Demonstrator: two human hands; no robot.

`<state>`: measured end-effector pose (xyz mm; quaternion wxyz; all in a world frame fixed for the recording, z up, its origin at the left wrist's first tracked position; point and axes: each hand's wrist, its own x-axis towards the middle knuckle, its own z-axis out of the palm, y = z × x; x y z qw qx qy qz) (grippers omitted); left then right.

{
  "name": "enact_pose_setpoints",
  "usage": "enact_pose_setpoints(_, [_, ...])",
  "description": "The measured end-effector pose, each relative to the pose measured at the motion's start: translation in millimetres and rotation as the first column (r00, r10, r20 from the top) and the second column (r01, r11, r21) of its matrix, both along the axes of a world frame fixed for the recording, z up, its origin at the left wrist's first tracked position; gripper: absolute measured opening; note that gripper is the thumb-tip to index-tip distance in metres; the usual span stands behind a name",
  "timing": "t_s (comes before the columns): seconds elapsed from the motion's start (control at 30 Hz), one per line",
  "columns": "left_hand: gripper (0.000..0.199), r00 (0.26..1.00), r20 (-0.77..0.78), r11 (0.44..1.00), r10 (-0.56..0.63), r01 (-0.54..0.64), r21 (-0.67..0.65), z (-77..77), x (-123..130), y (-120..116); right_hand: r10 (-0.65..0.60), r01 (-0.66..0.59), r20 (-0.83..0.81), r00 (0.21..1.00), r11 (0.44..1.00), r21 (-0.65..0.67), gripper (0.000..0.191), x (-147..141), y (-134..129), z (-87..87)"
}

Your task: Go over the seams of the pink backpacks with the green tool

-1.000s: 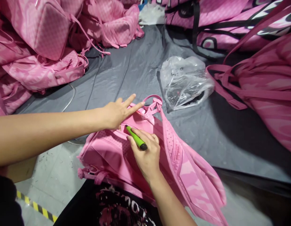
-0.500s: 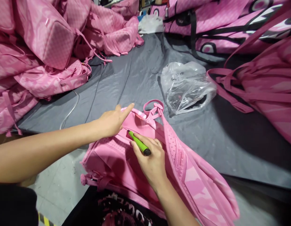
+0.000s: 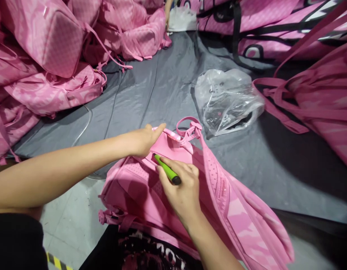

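A pink camouflage backpack [image 3: 128, 191] lies tilted against the table edge and over my lap, its back panel and shoulder straps facing up. My left hand [image 3: 142, 140] grips the backpack's top edge near the carry handle; some of its fingers are hidden by the fabric. In my right hand [image 3: 181, 183] is a green pen-shaped tool [image 3: 167, 169] with black ends, pinched between thumb and fingers. The tool's dark tip meets the panel just below my left hand. A looped strap with a bow-shaped piece [image 3: 192, 129] stands up at the bag's top.
Pink bags [image 3: 58, 41] are heaped at the left of the grey-covered table [image 3: 139, 90]. A clear plastic bag [image 3: 228, 101] lies in the middle. More pink bags [image 3: 316, 93] with straps stand on the right. Part of another person's arm [image 3: 168, 13] shows at the back.
The view has shifted slightly, so the backpack and both hands sit a little further right. The green tool stays at the same spot on the panel. Another person's arm has appeared at the back.
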<state>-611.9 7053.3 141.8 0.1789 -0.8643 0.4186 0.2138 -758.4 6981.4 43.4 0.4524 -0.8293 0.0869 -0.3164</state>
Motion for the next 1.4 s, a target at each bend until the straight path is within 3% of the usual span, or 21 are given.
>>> enact_pose_setpoints(0.17, [0.095,0.999,-0.036,0.999,0.023,-0.022,0.039,3.5,1,-4,0.017,-0.018,0.011,1.000,0.999,0.047,0.017,-1,0,-0.7])
enact_pose_setpoints(0.3, [0.097,0.998,-0.053,0.999,0.031,-0.029,0.046,5.6,1,-5,-0.047,0.047,0.004,0.999,0.999,0.018,0.017,1,2,0.5])
enact_pose_setpoints(0.43, [0.098,0.998,-0.048,0.997,0.046,-0.043,0.066,6.0,1,-8,0.023,-0.022,-0.018,1.000,0.998,0.061,0.018,2,0,2.5])
enact_pose_setpoints(0.57, [0.099,0.997,-0.056,0.997,0.044,-0.040,0.071,5.8,2,-10,-0.037,0.037,-0.028,0.999,0.999,0.007,0.017,0,-2,3.9])
enact_pose_setpoints(0.7, [0.101,0.995,-0.081,0.995,0.062,-0.055,0.085,5.3,4,-11,0.024,-0.023,-0.015,1.000,0.998,0.054,0.016,1,0,4.5])
enact_pose_setpoints(0.83, [0.103,0.993,-0.094,0.993,0.074,-0.066,0.093,5.5,4,-11,-0.050,0.050,-0.015,0.999,0.999,-0.003,0.016,2,0,4.3])
enact_pose_setpoints(0.93, [0.103,0.991,-0.107,0.994,0.081,-0.072,0.086,6.6,4,-12,0.025,-0.025,-0.007,1.000,0.998,0.065,0.016,2,0,3.7])
enact_pose_setpoints(1.07, [0.101,0.989,-0.110,0.991,0.097,-0.086,0.100,7.6,3,-12,-0.023,0.023,-0.016,1.000,0.999,0.033,0.018,4,0,2.2])
enact_pose_setpoints(1.2, [0.103,0.991,-0.094,0.993,0.091,-0.083,0.084,5.5,4,-12,0.054,-0.053,-0.010,0.998,0.995,0.090,0.018,6,0,1.6])
enact_pose_setpoints(1.3, [0.101,0.992,-0.083,0.993,0.091,-0.084,0.089,3.8,4,-11,-0.021,0.023,-0.040,0.999,0.999,0.046,0.018,5,-1,2.4])
enact_pose_setpoints(1.4, [0.100,0.993,-0.083,0.994,0.084,-0.078,0.076,3.7,4,-11,0.013,-0.011,-0.035,0.999,0.998,0.061,0.017,3,-2,3.7])
